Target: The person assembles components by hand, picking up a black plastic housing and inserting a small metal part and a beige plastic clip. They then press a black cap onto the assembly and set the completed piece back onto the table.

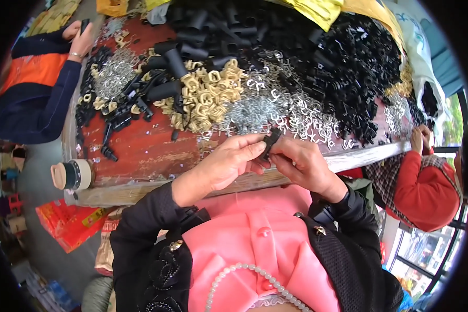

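Note:
Just past the table's near edge, my left hand (228, 160) pinches a small black plastic part (270, 143) between thumb and fingers. My right hand (304, 164) meets its right side with curled, closed fingers. Whatever those fingers hold is hidden. Beyond my hands lie a heap of small grey metal pieces (252, 113), a pile of cream ring-shaped parts (210, 96) and scattered silvery curved clips (309, 120). Large heaps of black plastic parts (343, 67) cover the far and right side of the table.
The red tabletop (140, 138) has a pale wooden edge. A white and black roll (78, 174) sits at its left corner. People work at both sides: one in an orange vest (31, 70), one in red sleeves (424, 192). A red bag (70, 223) lies below left.

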